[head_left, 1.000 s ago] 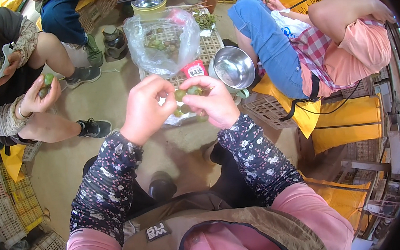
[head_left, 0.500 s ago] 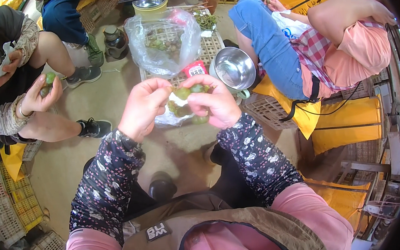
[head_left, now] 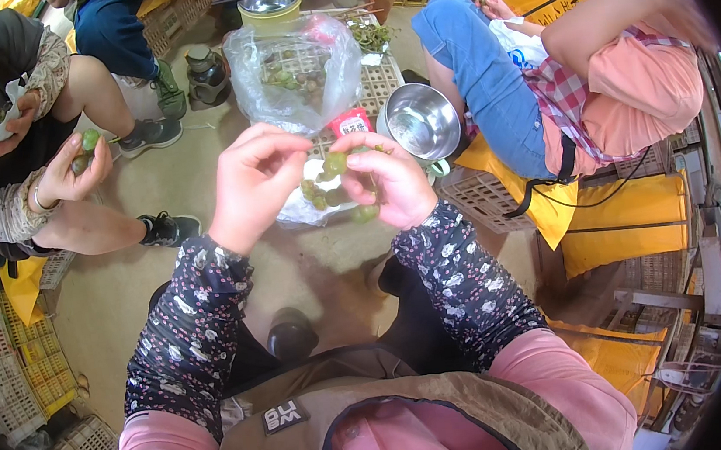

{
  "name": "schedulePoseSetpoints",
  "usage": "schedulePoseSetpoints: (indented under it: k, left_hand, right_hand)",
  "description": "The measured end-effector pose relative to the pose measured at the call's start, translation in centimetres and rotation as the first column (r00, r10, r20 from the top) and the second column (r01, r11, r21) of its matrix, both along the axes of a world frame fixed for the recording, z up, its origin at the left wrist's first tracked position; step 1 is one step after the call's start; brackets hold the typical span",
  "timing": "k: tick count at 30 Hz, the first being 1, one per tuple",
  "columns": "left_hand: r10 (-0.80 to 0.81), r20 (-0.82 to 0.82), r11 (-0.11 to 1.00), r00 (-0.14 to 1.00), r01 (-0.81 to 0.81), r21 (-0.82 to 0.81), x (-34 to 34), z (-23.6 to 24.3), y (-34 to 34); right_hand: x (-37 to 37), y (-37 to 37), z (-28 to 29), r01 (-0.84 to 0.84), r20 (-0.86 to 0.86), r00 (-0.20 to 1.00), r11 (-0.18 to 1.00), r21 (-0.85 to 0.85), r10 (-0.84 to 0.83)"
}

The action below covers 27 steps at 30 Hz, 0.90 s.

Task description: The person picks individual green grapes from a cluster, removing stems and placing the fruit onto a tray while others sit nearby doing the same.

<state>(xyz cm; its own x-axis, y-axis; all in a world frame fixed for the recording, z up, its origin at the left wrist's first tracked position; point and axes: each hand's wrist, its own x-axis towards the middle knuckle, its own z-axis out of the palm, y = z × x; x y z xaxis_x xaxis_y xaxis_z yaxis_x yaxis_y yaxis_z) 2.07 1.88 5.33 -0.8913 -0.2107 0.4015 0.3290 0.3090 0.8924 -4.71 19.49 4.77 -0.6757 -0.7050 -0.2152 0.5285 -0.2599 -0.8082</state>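
Observation:
Green grapes (head_left: pixel 336 163) rest in my right hand (head_left: pixel 391 182), its fingers and thumb closed around them; one grape hangs below the palm. My left hand (head_left: pixel 253 188) is a short way to the left, thumb and fingertips pinched together. Whatever that pinch holds, if anything, is too small to make out. Beneath and beyond both hands lies a white plastic bag (head_left: pixel 299 211) bearing yellowish-green scraps, partly hidden by my right hand. Farther off, an open clear plastic bag (head_left: pixel 264 103) with more grapes sits on a crate (head_left: pixel 379 82). A small red packet (head_left: pixel 351 122) lies at its near side.
At right stands a shiny metal pot (head_left: pixel 422 120); a yellow-rimmed metal bowl (head_left: pixel 270 2) is at the back. A dark jar (head_left: pixel 206 72) stands on the floor. A person on the left holds grapes (head_left: pixel 87 151); another sits at right near yellow sacks (head_left: pixel 624 224) and crates (head_left: pixel 481 199).
My left hand has drawn away leftward from the grapes, opening a gap between the hands. My right hand keeps the grapes, shifted slightly. The person at right has moved an arm.

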Motion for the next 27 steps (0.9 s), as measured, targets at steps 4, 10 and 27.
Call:
schedulePoseSetpoints:
  k: [4, 10, 27]
  left_hand:
    - [-0.015, 0.037, 0.998, 0.999, 0.017, -0.058, 0.5, 0.8, 0.7]
    - [-0.004, 0.029, 0.987, 1.000, 0.009, -0.160, 0.6, 1.1, 0.8]
    - [0.070, -0.217, 0.841, 0.974, -0.174, -0.512, 0.4, 0.9, 1.2]
  right_hand:
    - [0.0, 0.1, 0.5, -0.030, 0.066, 0.997, 0.999, -0.011, 0.031]
    - [0.0, 0.0, 0.1, -0.049, 0.074, 0.996, 0.999, 0.008, 0.049]
    - [0.3, 0.0, 0.3, -0.002, 0.028, 1.000, 0.989, 0.147, -0.002]
